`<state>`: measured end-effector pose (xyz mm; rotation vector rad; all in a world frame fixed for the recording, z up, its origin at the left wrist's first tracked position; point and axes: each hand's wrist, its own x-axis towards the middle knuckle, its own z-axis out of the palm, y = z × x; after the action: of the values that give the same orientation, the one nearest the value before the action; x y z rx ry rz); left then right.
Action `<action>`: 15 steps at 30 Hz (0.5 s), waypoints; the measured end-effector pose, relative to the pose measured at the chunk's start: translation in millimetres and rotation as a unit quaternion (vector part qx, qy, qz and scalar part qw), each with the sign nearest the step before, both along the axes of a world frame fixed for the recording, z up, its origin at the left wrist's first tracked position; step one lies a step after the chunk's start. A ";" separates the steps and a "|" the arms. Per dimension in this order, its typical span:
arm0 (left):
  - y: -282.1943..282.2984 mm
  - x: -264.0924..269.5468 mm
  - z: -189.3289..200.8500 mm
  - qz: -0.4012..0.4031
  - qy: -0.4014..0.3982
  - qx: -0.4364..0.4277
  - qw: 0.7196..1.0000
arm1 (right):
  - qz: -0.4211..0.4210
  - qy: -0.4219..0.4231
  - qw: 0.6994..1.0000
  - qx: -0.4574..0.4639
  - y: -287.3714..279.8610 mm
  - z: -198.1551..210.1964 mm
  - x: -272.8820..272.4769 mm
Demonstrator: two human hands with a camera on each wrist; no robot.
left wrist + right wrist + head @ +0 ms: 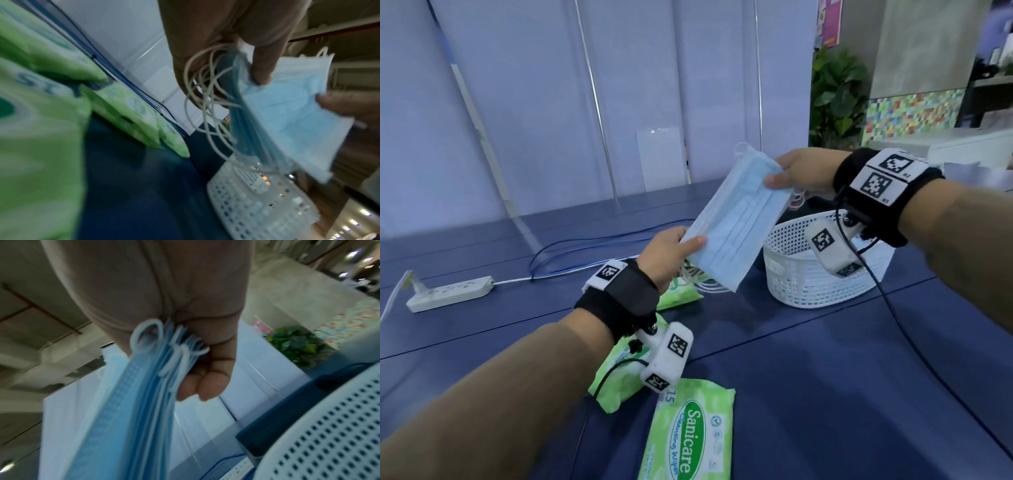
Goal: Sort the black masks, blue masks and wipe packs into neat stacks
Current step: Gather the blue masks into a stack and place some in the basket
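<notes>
Far to my left a white power strip (450, 293) lies flat on the dark blue table (808, 394), its thin cable trailing toward the wall. Nearer me sit the wipe packs (690, 435), soft green plastic pouches with a glossy, slightly crinkled skin; the closest one shows its label, another is half hidden under my left wrist camera, and a third pokes out beyond my left hand. The left wrist view shows them only as green blur.

My left hand (667, 254) pinches the lower end of the blue masks (736, 219), thumb pressed on top and the other fingers curled beneath, where I cannot see them from above. The masks are a thin stack of pleated, papery fabric, rectangular, held slanting in the air above the table between both hands. White elastic ear loops (203, 97) dangle in a loose tangle under my left palm.

My right hand (803, 171) grips the upper end, thumb laid across the top face and fingers curled underneath; from the right wrist the layered edges show darker blue, with a dotted embossed strip. How many masks are in the stack I cannot tell.

Below my right wrist stands a white plastic basket (791, 274), oval, its wall pierced with small holes. Its inside is mostly hidden by my wrist camera.
</notes>
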<state>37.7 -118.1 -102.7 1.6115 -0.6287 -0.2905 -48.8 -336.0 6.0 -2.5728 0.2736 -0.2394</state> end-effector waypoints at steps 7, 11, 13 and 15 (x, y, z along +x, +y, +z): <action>-101.4 13.3 48.5 0.059 -0.094 0.032 0.993 | -0.140 -0.001 0.988 -0.066 -70.2 2.0 -10.0; -151.1 16.3 67.9 -0.078 -0.206 0.260 0.940 | -0.169 0.060 0.966 -0.188 -98.4 -1.5 -17.0; -165.5 19.2 67.6 -0.113 -0.237 0.349 0.900 | -0.157 0.125 0.953 -0.229 -108.0 -8.3 -15.1; -174.2 21.3 60.5 -0.109 -0.280 0.370 0.879 | -0.140 0.163 0.941 -0.261 -109.9 -15.1 -10.4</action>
<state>59.1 -292.3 -42.1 2.3990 -1.2556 -0.2391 -59.2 -445.9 -9.2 -3.0915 0.7973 0.0245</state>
